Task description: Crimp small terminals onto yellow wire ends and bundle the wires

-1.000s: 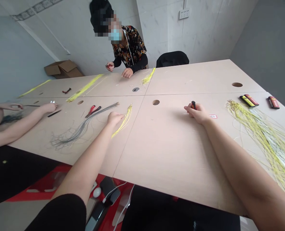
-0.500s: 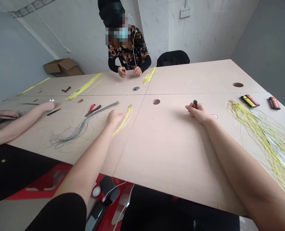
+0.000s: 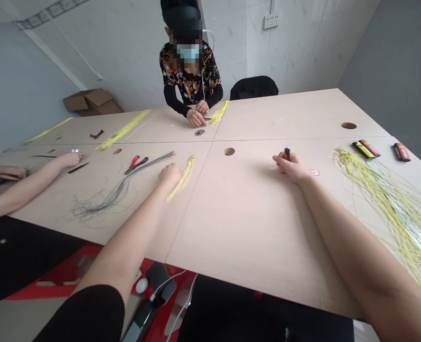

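Observation:
My right hand (image 3: pixel 293 167) is closed around a small black tool (image 3: pixel 287 154) whose top end sticks up above the fist. Its fingers rest over the wooden table, beside a small label (image 3: pixel 314 173). On the left, my left hand (image 3: pixel 170 175) is closed just beside a short bundle of yellow wires (image 3: pixel 185 178); whatever its fingers pinch is hidden. A bundle of grey wires (image 3: pixel 125 183) lies left of that hand. Red-handled pliers (image 3: pixel 136 164) rest behind the grey bundle.
Yellow wires (image 3: pixel 384 199) and red-and-yellow packs (image 3: pixel 366 149) lie at the right. Across the table (image 3: pixel 253 209), a person's hand (image 3: pixel 196 118) holds a small tool near yellow wires. Another person's arm (image 3: pixel 35 187) reaches in at the left. Round holes (image 3: pixel 229 151) pierce the tabletop.
The person across has leaned to the right, with one hand now at the yellow wires holding a tool. My hands have kept nearly the same places.

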`<move>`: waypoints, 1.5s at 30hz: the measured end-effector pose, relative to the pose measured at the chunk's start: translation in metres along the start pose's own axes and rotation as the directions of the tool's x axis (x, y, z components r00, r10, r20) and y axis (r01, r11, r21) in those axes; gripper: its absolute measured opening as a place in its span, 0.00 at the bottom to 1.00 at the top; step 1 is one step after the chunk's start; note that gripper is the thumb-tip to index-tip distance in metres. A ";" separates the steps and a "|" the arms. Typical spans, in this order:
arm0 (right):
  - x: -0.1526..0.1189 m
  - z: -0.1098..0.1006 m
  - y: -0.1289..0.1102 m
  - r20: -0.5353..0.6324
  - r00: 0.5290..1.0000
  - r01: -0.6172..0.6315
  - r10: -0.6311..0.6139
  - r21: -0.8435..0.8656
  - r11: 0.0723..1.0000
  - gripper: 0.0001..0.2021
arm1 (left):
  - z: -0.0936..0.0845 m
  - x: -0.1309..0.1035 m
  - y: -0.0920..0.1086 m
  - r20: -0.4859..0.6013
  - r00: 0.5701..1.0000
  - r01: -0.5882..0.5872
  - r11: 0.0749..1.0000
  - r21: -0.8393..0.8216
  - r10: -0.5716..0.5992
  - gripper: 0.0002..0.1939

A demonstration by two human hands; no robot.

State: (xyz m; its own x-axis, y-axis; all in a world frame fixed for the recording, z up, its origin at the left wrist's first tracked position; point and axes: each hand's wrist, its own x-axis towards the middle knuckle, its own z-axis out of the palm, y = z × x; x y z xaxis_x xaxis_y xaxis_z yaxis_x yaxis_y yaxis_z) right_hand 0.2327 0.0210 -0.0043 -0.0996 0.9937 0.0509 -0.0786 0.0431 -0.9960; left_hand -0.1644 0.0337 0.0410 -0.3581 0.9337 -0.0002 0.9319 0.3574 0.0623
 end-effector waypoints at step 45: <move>-0.006 0.023 -0.015 0.408 0.912 0.107 0.036 -0.323 0.940 0.13 | 0.057 -0.083 0.139 -0.463 0.281 -0.957 0.212 -0.196 0.841 0.08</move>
State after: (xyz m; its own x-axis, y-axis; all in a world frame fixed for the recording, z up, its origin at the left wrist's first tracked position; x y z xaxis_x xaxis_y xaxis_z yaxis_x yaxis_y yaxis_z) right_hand 0.2117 0.0119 0.0121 -0.4981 0.8662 0.0403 0.2359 0.1801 -0.9549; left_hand -0.0019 0.0071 -0.0074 0.6558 0.5528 0.5142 0.5290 -0.8223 0.2094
